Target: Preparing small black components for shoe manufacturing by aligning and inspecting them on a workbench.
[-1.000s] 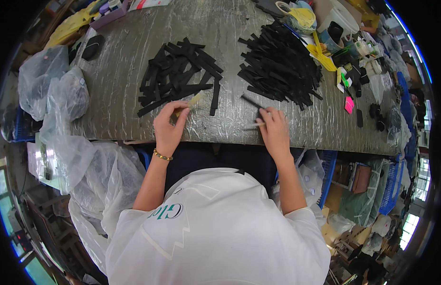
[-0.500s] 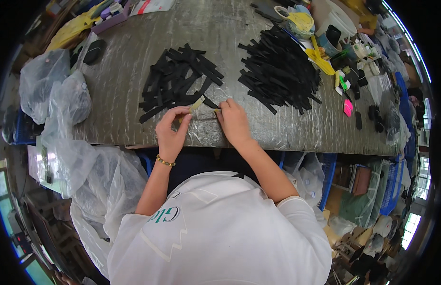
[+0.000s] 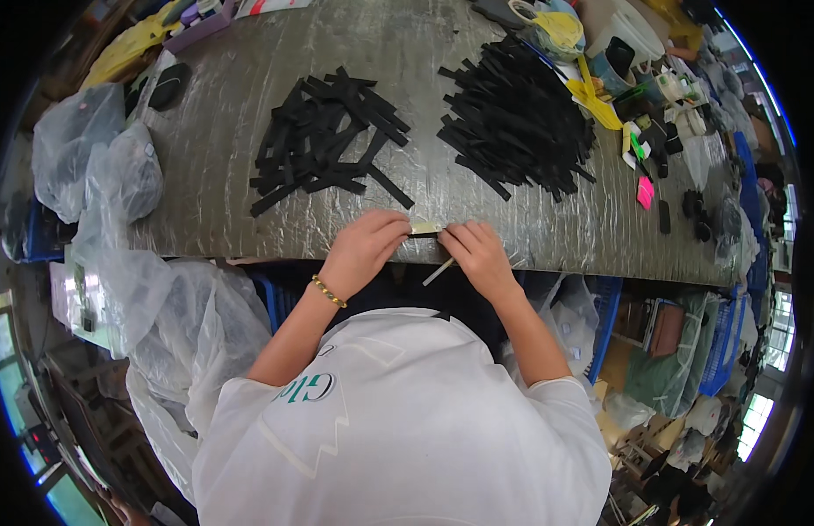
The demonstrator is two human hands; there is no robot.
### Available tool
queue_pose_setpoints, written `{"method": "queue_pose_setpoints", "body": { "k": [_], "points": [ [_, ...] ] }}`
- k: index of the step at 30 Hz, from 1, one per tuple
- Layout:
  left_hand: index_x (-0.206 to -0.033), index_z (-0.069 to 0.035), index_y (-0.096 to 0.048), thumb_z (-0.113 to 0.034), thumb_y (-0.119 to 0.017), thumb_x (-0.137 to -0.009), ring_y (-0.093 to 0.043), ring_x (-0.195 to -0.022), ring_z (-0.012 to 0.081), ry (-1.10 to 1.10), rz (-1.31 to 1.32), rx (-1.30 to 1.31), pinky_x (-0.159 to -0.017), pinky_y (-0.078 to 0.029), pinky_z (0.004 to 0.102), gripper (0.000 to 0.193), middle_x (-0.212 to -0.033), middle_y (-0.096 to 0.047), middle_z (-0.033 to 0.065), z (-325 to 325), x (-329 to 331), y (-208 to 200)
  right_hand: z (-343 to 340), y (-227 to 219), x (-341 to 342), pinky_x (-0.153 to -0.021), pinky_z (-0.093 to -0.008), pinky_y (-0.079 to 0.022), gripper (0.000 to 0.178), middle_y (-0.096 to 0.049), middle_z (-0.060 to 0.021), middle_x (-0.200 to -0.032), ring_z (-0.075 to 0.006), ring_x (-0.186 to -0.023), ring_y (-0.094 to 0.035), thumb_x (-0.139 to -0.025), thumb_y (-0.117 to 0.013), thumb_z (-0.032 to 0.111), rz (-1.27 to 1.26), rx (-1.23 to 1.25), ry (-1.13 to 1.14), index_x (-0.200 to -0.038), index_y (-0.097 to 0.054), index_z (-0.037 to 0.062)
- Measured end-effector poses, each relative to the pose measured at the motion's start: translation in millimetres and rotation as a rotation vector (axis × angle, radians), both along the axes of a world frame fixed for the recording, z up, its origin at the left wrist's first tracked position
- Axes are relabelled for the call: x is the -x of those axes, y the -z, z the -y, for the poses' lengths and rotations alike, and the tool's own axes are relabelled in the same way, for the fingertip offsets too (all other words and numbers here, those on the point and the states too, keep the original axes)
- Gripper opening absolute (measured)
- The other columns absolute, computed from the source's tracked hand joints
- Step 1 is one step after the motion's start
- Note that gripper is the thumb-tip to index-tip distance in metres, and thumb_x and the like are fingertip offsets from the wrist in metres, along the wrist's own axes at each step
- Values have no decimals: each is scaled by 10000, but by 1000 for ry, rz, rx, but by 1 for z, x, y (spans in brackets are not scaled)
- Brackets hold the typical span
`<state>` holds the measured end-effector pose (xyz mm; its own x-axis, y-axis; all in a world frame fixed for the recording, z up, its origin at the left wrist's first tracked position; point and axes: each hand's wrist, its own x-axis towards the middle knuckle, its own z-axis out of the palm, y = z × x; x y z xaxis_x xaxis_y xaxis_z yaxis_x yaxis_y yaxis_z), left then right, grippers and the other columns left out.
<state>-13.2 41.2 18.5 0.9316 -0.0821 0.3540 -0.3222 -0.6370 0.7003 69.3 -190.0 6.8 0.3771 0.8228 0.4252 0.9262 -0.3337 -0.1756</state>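
Close to the table's front edge, my left hand [image 3: 365,249] and my right hand [image 3: 479,256] face each other, both with fingers pinched. Stretched between them is a short black strip [image 3: 422,235], with a pale yellowish strip [image 3: 424,227] lying along it. Out of my right hand pokes a thin whitish strip [image 3: 438,273], slanting toward my body; its material is too small to tell. Beyond my left hand lies a loose pile of black strips [image 3: 324,145]. A larger, denser pile of black strips [image 3: 517,123] sits beyond my right hand.
Cluttered tools and tubs, with yellow scissors [image 3: 593,101] among them, fill the table's right side. A pink piece [image 3: 645,192] lies nearby. Plastic bags [image 3: 126,175] crowd the left edge. A purple box [image 3: 199,26] stands at the far left.
Both hands have come nearer my body and shifted right, and now sit closer together. The black strip is now held between them, apart from the left pile.
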Motion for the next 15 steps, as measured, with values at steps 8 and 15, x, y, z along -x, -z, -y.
{"method": "queue_pose_setpoints", "body": {
  "k": [8, 15],
  "points": [
    [-996, -38, -679, -23, -664, -821, -612, -1035, 303, 90, 11, -10, -888, -509, 392, 176, -1034, -666, 89, 5, -13, 16, -7, -4, 11, -824, -405, -483, 304, -616, -121, -1033, -326, -942, -595, -811, -775, 126, -441, -180, 284, -1071, -651, 28],
    [-982, -30, -697, 24, -673, -813, -629, -988, 313, 102, -78, 32, -855, -517, 383, 179, -1047, -681, 97, 12, -7, 10, -14, 1, 16, -786, -406, -504, 268, -592, -133, -1016, -338, -909, -611, -823, -773, 116, -490, -207, 367, -1016, -635, -8]
  ]
}}
